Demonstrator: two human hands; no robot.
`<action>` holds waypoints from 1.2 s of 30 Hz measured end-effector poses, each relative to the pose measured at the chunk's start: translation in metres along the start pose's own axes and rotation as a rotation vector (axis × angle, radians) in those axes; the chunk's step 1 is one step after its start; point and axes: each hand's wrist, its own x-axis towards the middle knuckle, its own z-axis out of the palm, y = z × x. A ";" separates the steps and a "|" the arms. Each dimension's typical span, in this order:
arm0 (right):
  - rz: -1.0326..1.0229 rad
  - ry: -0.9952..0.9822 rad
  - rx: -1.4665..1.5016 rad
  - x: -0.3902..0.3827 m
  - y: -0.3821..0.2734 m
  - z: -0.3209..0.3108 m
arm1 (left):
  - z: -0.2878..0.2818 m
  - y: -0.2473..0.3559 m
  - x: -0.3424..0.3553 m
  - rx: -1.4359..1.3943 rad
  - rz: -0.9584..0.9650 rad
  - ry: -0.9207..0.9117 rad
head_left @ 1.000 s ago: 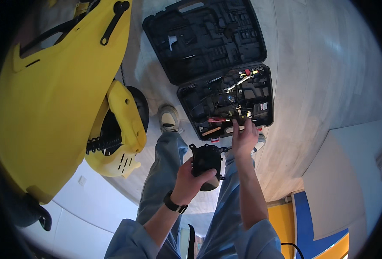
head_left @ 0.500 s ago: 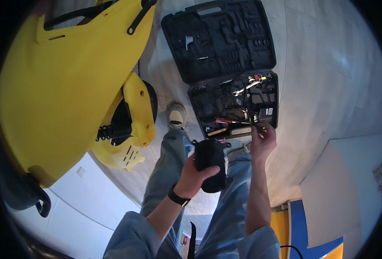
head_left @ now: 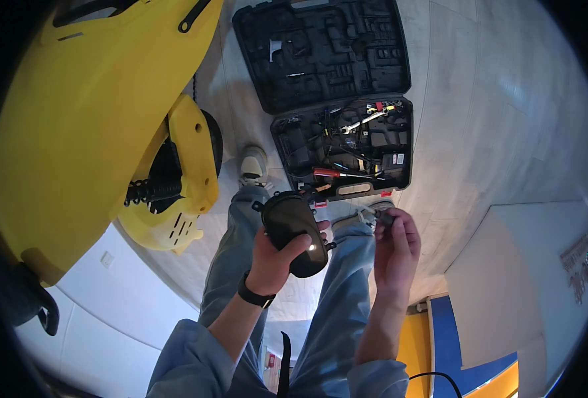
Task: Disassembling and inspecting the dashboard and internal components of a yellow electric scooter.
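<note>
My left hand (head_left: 272, 260) grips a dark, glossy, oblong housing (head_left: 296, 232) with small mounting tabs at its edges. The thumb lies across its shiny face, and the fingers wrap underneath. To its right, apart from it, my right hand (head_left: 397, 247) is closed on a small piece with a dark knob-like end (head_left: 385, 218). A thin pale shaft seems to stick out of it toward the housing; its exact kind is too small to tell. Beyond both hands lies an open black tool case (head_left: 342, 192), holding a red-handled screwdriver (head_left: 327, 172) and a wrench (head_left: 364, 122).
Large yellow body panels (head_left: 75, 139) of a vehicle stand at the left, with a black coil spring (head_left: 153, 191) showing. White cabinet fronts (head_left: 131, 292) are below them. A pale panel (head_left: 506, 265) and a blue-and-yellow surface (head_left: 450, 331) stand at the right. My shoe (head_left: 253, 164) is beside the case.
My right hand has drawn back from the tool case edge with the small piece. My left hand has tilted the housing, so its glossy face now shows. The whole view has shifted slightly.
</note>
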 end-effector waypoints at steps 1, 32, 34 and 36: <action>0.081 -0.059 0.089 -0.004 0.000 0.003 | 0.000 0.001 -0.001 -0.005 -0.001 0.000; -0.581 0.055 -1.113 -0.066 -0.017 0.044 | -0.005 -0.005 -0.004 0.149 0.260 -0.128; -0.614 0.054 -1.139 -0.068 -0.017 0.046 | -0.005 -0.003 -0.006 0.160 0.256 -0.143; -0.572 0.075 -1.126 -0.071 -0.017 0.045 | -0.002 -0.003 -0.006 0.144 0.267 -0.127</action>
